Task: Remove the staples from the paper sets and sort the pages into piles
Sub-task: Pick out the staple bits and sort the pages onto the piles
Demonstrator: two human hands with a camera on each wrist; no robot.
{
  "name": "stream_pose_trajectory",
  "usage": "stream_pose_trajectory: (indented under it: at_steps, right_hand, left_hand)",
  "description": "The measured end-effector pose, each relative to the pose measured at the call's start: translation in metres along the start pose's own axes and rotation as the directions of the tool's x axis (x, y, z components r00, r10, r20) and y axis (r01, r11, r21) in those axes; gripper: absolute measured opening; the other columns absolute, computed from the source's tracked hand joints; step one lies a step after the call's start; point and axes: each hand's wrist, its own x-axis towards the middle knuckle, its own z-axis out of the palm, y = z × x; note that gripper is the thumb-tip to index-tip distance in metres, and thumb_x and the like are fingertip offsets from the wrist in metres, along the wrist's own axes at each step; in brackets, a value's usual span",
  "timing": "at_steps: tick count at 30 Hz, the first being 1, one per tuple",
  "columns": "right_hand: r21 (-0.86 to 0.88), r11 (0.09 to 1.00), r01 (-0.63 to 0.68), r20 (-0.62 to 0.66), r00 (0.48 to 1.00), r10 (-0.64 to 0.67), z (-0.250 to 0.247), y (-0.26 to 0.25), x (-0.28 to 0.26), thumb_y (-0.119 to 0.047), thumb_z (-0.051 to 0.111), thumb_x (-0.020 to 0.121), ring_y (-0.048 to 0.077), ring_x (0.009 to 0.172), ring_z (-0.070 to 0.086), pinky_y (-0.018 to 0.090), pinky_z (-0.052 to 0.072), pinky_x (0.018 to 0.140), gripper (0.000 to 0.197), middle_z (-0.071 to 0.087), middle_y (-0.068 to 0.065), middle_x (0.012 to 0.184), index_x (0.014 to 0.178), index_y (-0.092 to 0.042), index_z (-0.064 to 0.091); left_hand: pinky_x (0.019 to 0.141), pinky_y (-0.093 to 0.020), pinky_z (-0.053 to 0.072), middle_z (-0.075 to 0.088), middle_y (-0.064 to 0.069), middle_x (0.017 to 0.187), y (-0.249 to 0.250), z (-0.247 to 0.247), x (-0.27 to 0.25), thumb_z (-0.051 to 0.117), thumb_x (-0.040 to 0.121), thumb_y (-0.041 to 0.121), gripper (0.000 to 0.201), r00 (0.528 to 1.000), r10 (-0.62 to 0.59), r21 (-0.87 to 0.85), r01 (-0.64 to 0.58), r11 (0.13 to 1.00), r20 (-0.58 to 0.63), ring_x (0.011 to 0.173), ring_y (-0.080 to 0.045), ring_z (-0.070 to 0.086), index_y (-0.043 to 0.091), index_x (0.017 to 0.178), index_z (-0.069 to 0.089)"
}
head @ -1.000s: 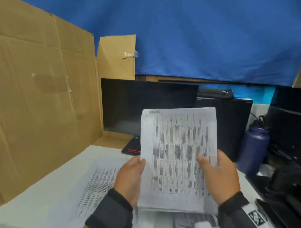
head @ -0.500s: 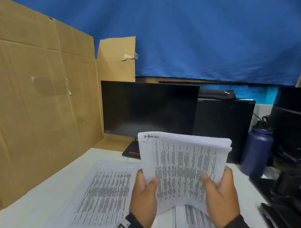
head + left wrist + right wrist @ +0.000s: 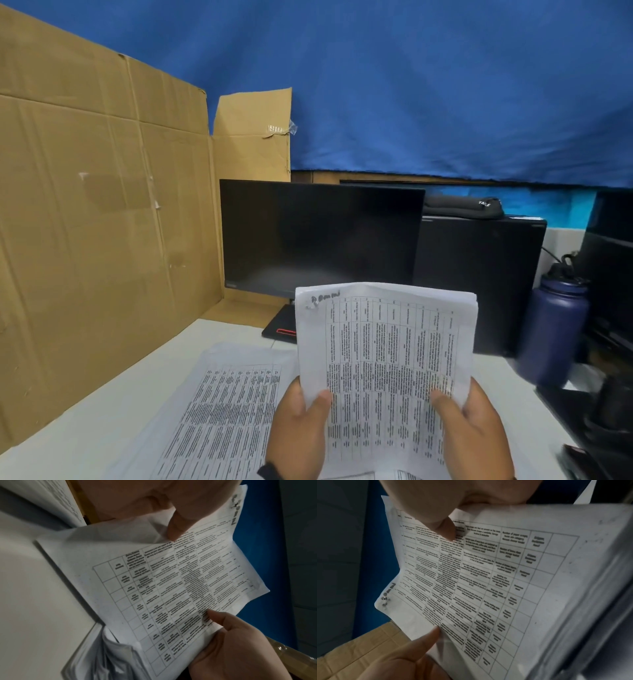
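Observation:
I hold a thick set of printed table pages (image 3: 383,353) upright over the white table (image 3: 85,425), with handwriting at its top left corner. My left hand (image 3: 305,407) grips the lower left edge, thumb on the front sheet. My right hand (image 3: 459,404) grips the lower right edge the same way. The left wrist view shows the set (image 3: 171,588) pinched under my left thumb (image 3: 178,524). In the right wrist view my right thumb (image 3: 443,527) presses on the sheet (image 3: 488,581). I see no staple clearly. A pile of loose pages (image 3: 219,411) lies flat to the left.
A brown cardboard wall (image 3: 102,222) stands along the left. A dark monitor (image 3: 318,236) and a black box (image 3: 479,281) stand behind the papers. At the right are a navy bottle (image 3: 551,325) and dark equipment (image 3: 609,411). More pages (image 3: 394,476) lie under my hands.
The paper set has come down lower, and both hands have slid from its sides to its lower edge. The left pile shows more fully.

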Motion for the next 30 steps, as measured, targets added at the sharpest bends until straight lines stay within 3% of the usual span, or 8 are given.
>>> stream_pose_trajectory:
  at_steps: [3, 7, 13, 18, 22, 25, 28, 30]
  right_hand:
    - [0.024, 0.999, -0.027, 0.022, 0.999, 0.026, 0.001, 0.004, -0.001, -0.009, 0.059, 0.096, 0.009, 0.100, 0.063, 0.040, 0.046, 0.095, 0.026, 0.070, -0.017, 0.102, 0.107, -0.033, 0.065]
    - [0.037, 0.999, -0.039, 0.034, 0.999, 0.037, 0.001, 0.007, 0.003, -0.007, 0.059, 0.096, 0.012, 0.092, 0.065, 0.035, 0.047, 0.080, 0.025, 0.074, -0.015, 0.085, 0.094, -0.031, 0.066]
    - [0.000, 1.000, -0.029, 0.046, 0.999, 0.029, 0.005, 0.011, 0.003, -0.007, 0.060, 0.094, 0.015, 0.088, 0.068, 0.030, 0.047, 0.070, 0.022, 0.074, -0.010, 0.085, 0.095, -0.027, 0.069]
    - [0.000, 1.000, 0.028, 0.071, 0.997, -0.028, 0.002, -0.006, 0.002, -0.008, 0.057, 0.095, 0.009, 0.088, 0.070, 0.032, 0.054, 0.076, 0.023, 0.075, -0.021, 0.089, 0.099, -0.028, 0.069]
    - [-0.001, 0.987, 0.159, 0.309, 0.939, -0.151, -0.022, -0.038, 0.005, -0.009, 0.064, 0.092, 0.007, 0.095, 0.072, 0.030, 0.055, 0.083, 0.026, 0.076, -0.015, 0.103, 0.108, -0.030, 0.067]
    - [-0.110, 0.969, 0.219, 0.479, 0.866, -0.142, -0.053, -0.046, 0.021, -0.023, 0.081, 0.080, 0.021, 0.091, 0.071, 0.039, 0.057, 0.084, 0.029, 0.073, -0.002, 0.103, 0.104, -0.027, 0.065]
    - [-0.271, 0.952, 0.145, 0.462, 0.887, -0.003, -0.078, -0.033, 0.044, -0.034, 0.084, 0.075, 0.014, 0.080, 0.066, 0.027, 0.052, 0.072, 0.034, 0.069, 0.000, 0.094, 0.101, -0.024, 0.065]
    - [-0.475, 0.871, 0.128, 0.408, 0.909, 0.089, -0.088, -0.015, 0.058, -0.034, 0.081, 0.080, 0.014, 0.078, 0.065, 0.028, 0.050, 0.070, 0.026, 0.070, 0.001, 0.089, 0.096, -0.021, 0.065]
  left_hand:
    - [0.072, -0.018, 0.045, 0.076, 0.014, 0.096, -0.003, 0.001, -0.002, 0.061, 0.100, 0.019, 0.018, 1.000, -0.018, -0.012, 0.018, 1.000, -0.007, 0.096, -0.003, 0.066, 0.034, 0.107, 0.066]
    - [0.090, -0.037, 0.053, 0.080, 0.013, 0.087, -0.011, 0.000, -0.002, 0.068, 0.095, 0.007, 0.021, 0.992, -0.124, -0.119, 0.128, 0.985, 0.039, 0.098, -0.017, 0.071, 0.024, 0.106, 0.070]
    - [0.071, -0.023, 0.048, 0.075, 0.008, 0.094, -0.010, 0.002, -0.003, 0.062, 0.100, 0.025, 0.008, 0.999, -0.047, 0.025, 0.047, 0.999, 0.002, 0.092, -0.007, 0.068, 0.031, 0.103, 0.066]
    - [0.075, -0.033, 0.059, 0.078, 0.007, 0.090, 0.009, 0.000, -0.008, 0.058, 0.101, 0.026, 0.013, 1.000, 0.024, 0.063, -0.024, 0.998, 0.007, 0.087, -0.012, 0.073, 0.028, 0.106, 0.070]
    - [0.069, -0.028, 0.061, 0.079, 0.009, 0.093, 0.035, -0.018, -0.012, 0.056, 0.102, 0.023, 0.020, 0.998, 0.066, 0.086, -0.067, 0.994, 0.018, 0.084, -0.012, 0.075, 0.034, 0.107, 0.071]
    - [0.074, -0.036, 0.063, 0.080, 0.005, 0.095, 0.040, -0.039, -0.014, 0.055, 0.101, 0.024, 0.020, 0.998, 0.039, 0.175, -0.047, 0.983, 0.045, 0.087, -0.019, 0.076, 0.032, 0.101, 0.074]
    - [0.083, -0.043, 0.062, 0.081, 0.006, 0.093, 0.031, -0.060, -0.016, 0.058, 0.101, 0.023, 0.018, 0.996, -0.046, 0.219, 0.028, 0.975, 0.077, 0.087, -0.017, 0.078, 0.025, 0.102, 0.076]
    - [0.087, -0.046, 0.061, 0.081, 0.007, 0.094, 0.023, -0.071, -0.018, 0.059, 0.101, 0.022, 0.018, 0.991, -0.102, 0.246, 0.076, 0.966, 0.092, 0.088, -0.015, 0.078, 0.023, 0.103, 0.077]
